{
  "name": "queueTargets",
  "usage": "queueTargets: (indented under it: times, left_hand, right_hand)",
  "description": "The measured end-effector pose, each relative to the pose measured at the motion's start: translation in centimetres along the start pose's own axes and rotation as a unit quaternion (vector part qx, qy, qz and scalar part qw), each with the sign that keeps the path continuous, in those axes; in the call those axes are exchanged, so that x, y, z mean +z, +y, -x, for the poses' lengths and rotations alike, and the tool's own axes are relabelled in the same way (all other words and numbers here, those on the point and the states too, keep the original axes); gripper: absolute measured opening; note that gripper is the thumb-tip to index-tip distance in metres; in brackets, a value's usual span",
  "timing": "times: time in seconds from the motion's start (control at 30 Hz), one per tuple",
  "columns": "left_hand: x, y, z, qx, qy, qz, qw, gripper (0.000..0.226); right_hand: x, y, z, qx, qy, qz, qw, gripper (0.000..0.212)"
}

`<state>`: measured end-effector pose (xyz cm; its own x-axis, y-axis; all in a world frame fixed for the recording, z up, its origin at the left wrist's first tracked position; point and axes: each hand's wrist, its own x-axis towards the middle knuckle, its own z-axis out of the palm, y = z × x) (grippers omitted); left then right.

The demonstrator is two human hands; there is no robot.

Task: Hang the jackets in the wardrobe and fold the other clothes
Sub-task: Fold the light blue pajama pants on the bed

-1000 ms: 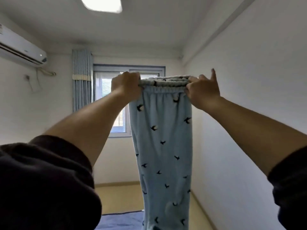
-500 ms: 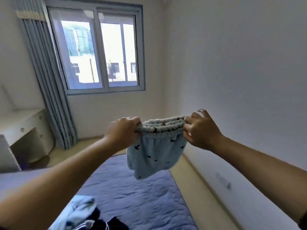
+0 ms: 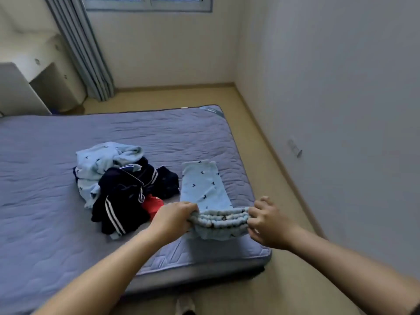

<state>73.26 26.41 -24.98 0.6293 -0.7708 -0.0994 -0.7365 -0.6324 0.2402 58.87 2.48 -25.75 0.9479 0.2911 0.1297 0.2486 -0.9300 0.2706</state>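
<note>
Light blue trousers [image 3: 204, 187] printed with small dark birds lie stretched away from me on the bed's near right corner. My left hand [image 3: 173, 215] grips the left end of their elastic waistband [image 3: 219, 220], and my right hand [image 3: 267, 221] pinches the right end. The waistband is held just above the mattress while the legs rest flat on it. Left of the trousers sits a heap of clothes: a matching light blue top [image 3: 100, 162], a dark navy jacket [image 3: 123, 196] with white stripes, and a red garment [image 3: 152, 204] partly buried under it.
The blue-grey quilted mattress [image 3: 56, 212] fills the left and middle of the view. A strip of wooden floor [image 3: 268, 142] runs between the bed and the white wall on the right. A white desk [image 3: 34, 71], a grey curtain [image 3: 84, 48] and a window stand at the far end.
I have lowered the trousers from head height down onto the bed, and my view has tipped down from the ceiling and window to the mattress. Both hands kept hold of the waistband.
</note>
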Motion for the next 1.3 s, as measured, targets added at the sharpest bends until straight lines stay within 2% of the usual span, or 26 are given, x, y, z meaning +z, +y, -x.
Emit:
queueTargets:
  times: [0.17,0.33,0.67,0.77,0.83,0.9,1.0,1.07,1.17,1.27,1.3]
  left_hand:
    - [4.3,4.2,7.7,0.012,-0.074,-0.001,0.997,0.029]
    - [5.4,5.5,10.2,0.001,-0.097,-0.005,0.995,0.026]
    - [13.0,1.8,6.9,-0.040,-0.206,0.055,0.976,0.041]
    - [15.3,0.0,4.2,-0.039,-0.226,0.088,0.969,0.037]
    - [16.6,-1.1,2.0,-0.050,-0.218,0.132,0.966,0.027]
    - [18.0,-2.2,0.0,-0.072,-0.208,0.178,0.959,0.016]
    - [20.9,-3.6,-2.2,-0.080,-0.253,0.212,0.940,0.016]
    - [23.0,-4.0,-3.1,-0.059,-0.294,0.218,0.929,0.019]
    - [25.5,-4.1,-3.2,-0.058,-0.294,0.209,0.931,0.022]
    - [27.7,-4.3,-1.4,-0.092,-0.209,0.239,0.944,0.034]
    - [28.5,-4.2,-0.4,-0.111,-0.175,0.258,0.944,0.036]
  right_hand:
    - [0.2,-5.3,8.2,-0.030,-0.074,-0.056,0.995,0.021]
    - [0.2,-7.2,10.1,-0.026,-0.081,-0.089,0.992,0.019]
    - [9.4,-7.8,8.3,-0.040,-0.132,-0.206,0.969,0.017]
    - [13.1,-7.2,7.2,-0.008,-0.173,-0.276,0.946,0.013]
    - [15.0,-6.5,5.9,0.064,-0.207,-0.379,0.900,0.007]
    - [16.6,-5.8,4.4,0.155,-0.246,-0.477,0.829,0.006]
    - [19.6,-4.9,2.8,0.304,-0.316,-0.607,0.663,0.015]
    - [22.5,-4.6,2.9,0.348,-0.352,-0.644,0.584,0.030]
    - [25.4,-5.3,3.5,0.343,-0.421,-0.668,0.509,0.033]
    - [26.6,-6.9,3.2,0.330,-0.451,-0.693,0.456,0.023]
    - [26.7,-7.5,3.1,0.328,-0.459,-0.693,0.449,0.019]
